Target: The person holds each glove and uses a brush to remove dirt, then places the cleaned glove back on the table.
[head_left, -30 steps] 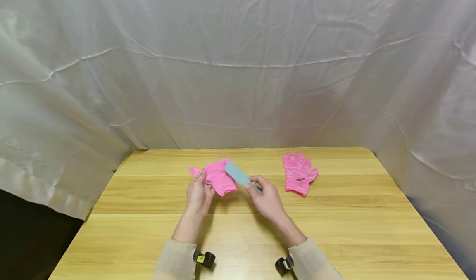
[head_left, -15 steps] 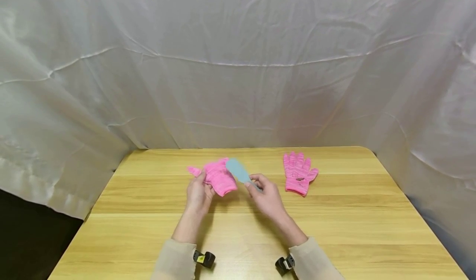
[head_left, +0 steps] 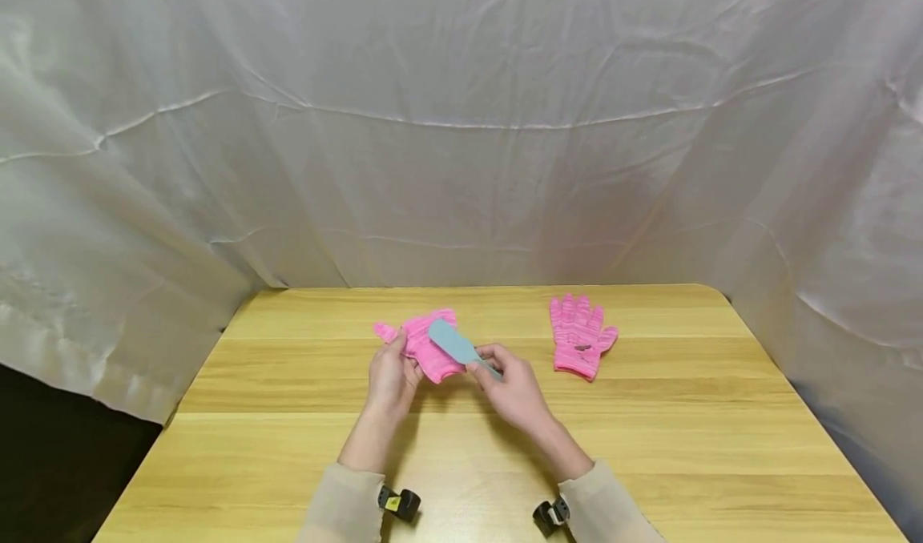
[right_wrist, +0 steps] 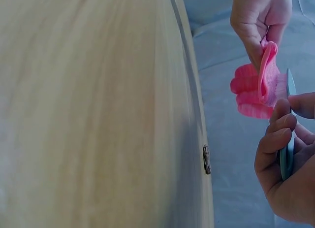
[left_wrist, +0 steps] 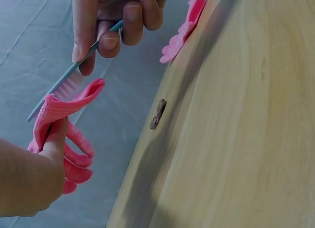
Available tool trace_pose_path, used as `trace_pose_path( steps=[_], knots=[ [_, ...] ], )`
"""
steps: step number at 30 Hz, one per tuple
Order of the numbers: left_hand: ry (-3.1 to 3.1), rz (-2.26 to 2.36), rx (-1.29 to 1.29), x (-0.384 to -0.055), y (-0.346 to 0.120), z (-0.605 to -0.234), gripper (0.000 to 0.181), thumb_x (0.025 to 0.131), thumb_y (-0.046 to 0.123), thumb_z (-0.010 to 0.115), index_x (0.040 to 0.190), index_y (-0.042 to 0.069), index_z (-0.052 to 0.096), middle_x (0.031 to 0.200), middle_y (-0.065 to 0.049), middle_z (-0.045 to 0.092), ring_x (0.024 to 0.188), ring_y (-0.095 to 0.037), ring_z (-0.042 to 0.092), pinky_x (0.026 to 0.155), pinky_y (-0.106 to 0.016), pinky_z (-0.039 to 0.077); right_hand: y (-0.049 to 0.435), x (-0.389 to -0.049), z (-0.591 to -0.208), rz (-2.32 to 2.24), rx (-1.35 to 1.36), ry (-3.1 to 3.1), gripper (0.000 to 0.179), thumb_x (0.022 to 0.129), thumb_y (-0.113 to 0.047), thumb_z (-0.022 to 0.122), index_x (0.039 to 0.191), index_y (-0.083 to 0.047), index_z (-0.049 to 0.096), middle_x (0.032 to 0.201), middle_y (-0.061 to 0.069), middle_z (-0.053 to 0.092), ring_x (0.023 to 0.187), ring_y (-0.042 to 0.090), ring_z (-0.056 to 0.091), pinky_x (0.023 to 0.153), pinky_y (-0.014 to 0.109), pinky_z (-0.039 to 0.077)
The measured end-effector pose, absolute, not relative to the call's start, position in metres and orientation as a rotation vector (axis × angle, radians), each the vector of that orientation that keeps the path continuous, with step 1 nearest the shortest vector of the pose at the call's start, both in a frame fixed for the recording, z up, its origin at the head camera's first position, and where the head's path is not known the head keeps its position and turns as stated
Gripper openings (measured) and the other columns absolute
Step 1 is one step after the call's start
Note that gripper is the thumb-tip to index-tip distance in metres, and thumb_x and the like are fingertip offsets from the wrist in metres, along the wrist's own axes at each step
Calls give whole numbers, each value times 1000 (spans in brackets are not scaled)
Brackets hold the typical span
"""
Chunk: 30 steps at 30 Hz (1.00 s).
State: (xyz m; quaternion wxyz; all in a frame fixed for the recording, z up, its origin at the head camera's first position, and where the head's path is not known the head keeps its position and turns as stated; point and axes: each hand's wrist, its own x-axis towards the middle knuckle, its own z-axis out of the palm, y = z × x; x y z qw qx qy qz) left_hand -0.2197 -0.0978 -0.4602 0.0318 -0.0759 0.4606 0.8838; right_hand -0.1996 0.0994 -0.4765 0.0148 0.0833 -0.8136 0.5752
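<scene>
My left hand (head_left: 389, 376) grips a pink knitted glove (head_left: 427, 352) above the table, thumb on its near side; the glove's fingers hang loose in the left wrist view. My right hand (head_left: 516, 389) pinches the handle of a blue-green brush (head_left: 453, 341), whose flat back faces up in the head view. Its pale bristles (right_wrist: 281, 86) press against the glove's fabric near the cuff, as the right wrist view shows. A matching pink glove (head_left: 577, 331) with a dark mark lies flat on the table to the right, its fingers pointing away.
The wooden table (head_left: 685, 439) fills the lower part of the head view. Grey cloth (head_left: 461, 166) hangs behind it and along both sides. A small dark brown spot (left_wrist: 158, 114) shows by the wood's edge in both wrist views.
The brush has gone up and back down, and now lies farther left across the glove. My left hand and the held glove have shifted slightly right; the other glove stays put.
</scene>
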Motion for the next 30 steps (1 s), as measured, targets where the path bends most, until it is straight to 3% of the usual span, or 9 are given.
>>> trace_pose_path(
  steps=[17, 26, 30],
  knots=[
    [1343, 2778, -237, -221, -103, -456, 42, 115, 21, 26, 146, -6, 37, 113, -4, 66, 103, -14, 67, 95, -29, 57, 102, -201, -475, 1811, 221, -2487, 18, 99, -14, 71, 114, -5, 71, 75, 8, 65, 60, 11, 48, 52, 21, 37],
    [1342, 2811, -229, -224, -111, -455, 43, 115, 24, 24, 145, -5, 36, 125, -8, 63, 112, -15, 66, 98, -30, 56, 105, -202, -472, 1864, 138, -2417, 19, 100, -13, 69, 116, -2, 69, 76, 8, 65, 61, 12, 48, 52, 21, 36],
    [1357, 2801, -242, -222, -106, -454, 39, 115, 24, 25, 140, -3, 39, 116, -5, 63, 104, -14, 67, 91, -28, 58, 104, -202, -471, 1863, 173, -2408, 18, 100, -11, 69, 115, -2, 70, 75, 7, 65, 60, 11, 47, 53, 20, 36]
  ],
)
